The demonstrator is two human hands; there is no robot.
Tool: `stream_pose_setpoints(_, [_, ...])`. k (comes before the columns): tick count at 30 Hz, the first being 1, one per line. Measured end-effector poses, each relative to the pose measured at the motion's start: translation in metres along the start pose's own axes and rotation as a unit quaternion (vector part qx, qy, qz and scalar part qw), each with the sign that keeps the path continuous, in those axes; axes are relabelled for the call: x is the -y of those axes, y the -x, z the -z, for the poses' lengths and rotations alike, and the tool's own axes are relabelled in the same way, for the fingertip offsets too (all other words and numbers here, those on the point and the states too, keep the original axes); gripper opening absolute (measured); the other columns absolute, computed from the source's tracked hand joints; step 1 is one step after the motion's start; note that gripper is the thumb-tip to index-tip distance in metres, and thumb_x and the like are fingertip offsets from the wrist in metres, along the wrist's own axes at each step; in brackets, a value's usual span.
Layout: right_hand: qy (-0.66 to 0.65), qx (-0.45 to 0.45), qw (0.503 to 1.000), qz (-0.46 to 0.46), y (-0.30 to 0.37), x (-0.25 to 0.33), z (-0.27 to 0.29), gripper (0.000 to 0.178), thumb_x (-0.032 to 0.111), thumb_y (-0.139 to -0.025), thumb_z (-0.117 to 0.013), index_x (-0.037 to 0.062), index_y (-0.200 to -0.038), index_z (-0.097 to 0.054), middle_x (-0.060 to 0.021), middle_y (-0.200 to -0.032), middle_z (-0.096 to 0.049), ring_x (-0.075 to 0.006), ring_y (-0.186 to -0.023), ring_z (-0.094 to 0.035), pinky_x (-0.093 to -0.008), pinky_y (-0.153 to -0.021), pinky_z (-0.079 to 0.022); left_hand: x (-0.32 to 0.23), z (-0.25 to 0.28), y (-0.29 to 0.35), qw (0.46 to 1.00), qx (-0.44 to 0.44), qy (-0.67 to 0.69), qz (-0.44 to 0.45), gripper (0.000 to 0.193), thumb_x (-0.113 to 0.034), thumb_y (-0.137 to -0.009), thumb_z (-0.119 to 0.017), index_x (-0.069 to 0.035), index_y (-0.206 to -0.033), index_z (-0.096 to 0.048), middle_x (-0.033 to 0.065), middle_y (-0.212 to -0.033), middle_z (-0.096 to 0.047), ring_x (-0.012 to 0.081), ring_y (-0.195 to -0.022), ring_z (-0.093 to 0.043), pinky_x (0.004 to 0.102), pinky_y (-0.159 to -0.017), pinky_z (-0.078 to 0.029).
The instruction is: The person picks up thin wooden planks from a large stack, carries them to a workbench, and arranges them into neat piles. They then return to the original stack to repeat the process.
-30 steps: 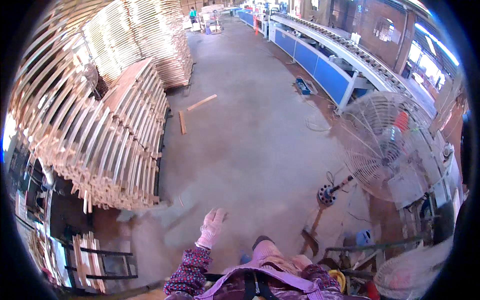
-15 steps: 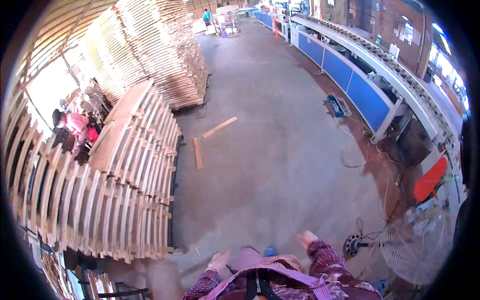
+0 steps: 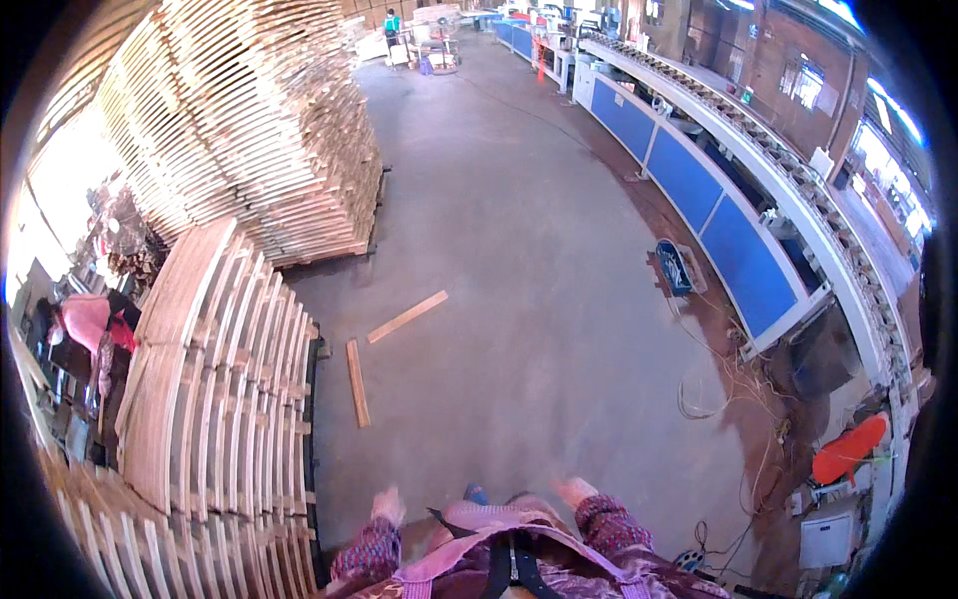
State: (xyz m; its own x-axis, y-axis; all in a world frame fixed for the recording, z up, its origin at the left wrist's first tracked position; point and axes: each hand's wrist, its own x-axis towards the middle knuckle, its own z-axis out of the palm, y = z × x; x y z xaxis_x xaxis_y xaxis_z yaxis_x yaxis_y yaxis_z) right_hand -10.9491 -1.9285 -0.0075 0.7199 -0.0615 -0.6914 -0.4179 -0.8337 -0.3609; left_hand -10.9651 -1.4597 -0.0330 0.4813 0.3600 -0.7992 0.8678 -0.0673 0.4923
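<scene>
My left hand [image 3: 387,506] hangs low in front of me beside the stacked wooden slats, its fingers smeared by motion. To the right, my right hand [image 3: 576,491] is held out over the grey floor [image 3: 519,389], also blurred. No object shows in either hand, and neither touches anything I can see. Farther ahead, two loose wooden strips lie on the floor: one slanting strip [image 3: 409,315] and one nearly lengthwise strip [image 3: 357,384].
A slatted wood stack [image 3: 225,379] lines my left, with a taller stack [image 3: 249,130] beyond. A person in pink [image 3: 88,319] bends behind the nearer one. On the right run a blue-panelled conveyor [image 3: 738,260], a blue basket [image 3: 674,268], loose cables [image 3: 733,389] and an orange piece [image 3: 848,449].
I have moved forward; the floor strips and the stacks have come nearer. The standing fan at the right has left the view. Both my hands have swung.
</scene>
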Motion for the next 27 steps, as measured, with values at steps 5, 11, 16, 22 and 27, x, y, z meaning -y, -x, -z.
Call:
stream_pose_setpoints(5, [0.015, 0.01, 0.993, 0.118, -0.068, -0.031, 0.024, 0.032, 0.033, -0.088, -0.059, 0.005, -0.095, -0.072, -0.0224, -0.098, -0.07, -0.0398, -0.09, -0.069, -0.0476, -0.077, -0.054, -0.26, -0.044, -0.133, 0.974, 0.033, 0.094, -0.203, 0.033, -0.035, -0.096, -0.048, -0.005, -0.1, -0.061, 0.017, -0.087, -0.067, 0.0323, -0.081, -0.066, 0.0438, -0.07, -0.051])
stream_pose_setpoints(11, [0.113, 0.061, 0.991, 0.048, -0.194, -0.054, 0.107, 0.027, 0.026, -0.087, -0.058, 0.0053, -0.095, -0.073, -0.0186, -0.092, -0.072, -0.0375, -0.085, -0.07, -0.0458, -0.076, -0.056, -0.479, -0.159, -0.125, 0.93, 0.031, -0.223, -0.291, 0.054, -0.051, -0.096, -0.046, -0.003, -0.113, -0.064, 0.0206, -0.105, -0.066, 0.0341, -0.103, -0.062, 0.0463, -0.091, -0.047])
stream_pose_setpoints(16, [0.128, -0.023, 0.988, 0.077, -0.392, 0.037, 0.254, 0.025, 0.026, -0.086, -0.059, 0.0065, -0.08, -0.074, -0.0163, -0.08, -0.072, -0.0354, -0.077, -0.071, -0.0464, -0.07, -0.057, -0.468, -0.167, -0.22, 0.918, 0.024, -0.37, -0.142, 0.069, -0.061, -0.094, -0.039, -0.004, -0.124, -0.063, 0.0263, -0.126, -0.061, 0.0429, -0.121, -0.056, 0.0484, -0.103, -0.044])
stream_pose_setpoints(22, [-0.078, -0.183, 0.976, 0.083, -0.545, 0.266, 0.526, 0.036, 0.036, -0.088, -0.056, 0.0054, -0.1, -0.07, -0.0205, -0.092, -0.07, -0.0374, -0.087, -0.069, -0.0451, -0.077, -0.053, -0.525, -0.154, -0.248, 0.86, 0.065, -0.446, -0.24, 0.044, -0.033, -0.079, -0.071, -0.005, -0.111, -0.058, 0.0233, -0.086, -0.07, 0.0416, -0.087, -0.07, 0.0486, -0.071, -0.056])
stream_pose_setpoints(27, [-0.114, -0.087, 0.984, 0.105, -0.657, 0.37, 0.59, 0.045, 0.045, -0.09, -0.054, 0.0054, -0.106, -0.07, -0.0208, -0.103, -0.069, -0.0394, -0.101, -0.065, -0.047, -0.089, -0.05, -0.586, -0.154, -0.415, 0.776, 0.107, -0.542, -0.304, 0.027, -0.029, -0.084, -0.063, -0.004, -0.095, -0.06, 0.0253, -0.084, -0.069, 0.0443, -0.081, -0.068, 0.0532, -0.064, -0.053])
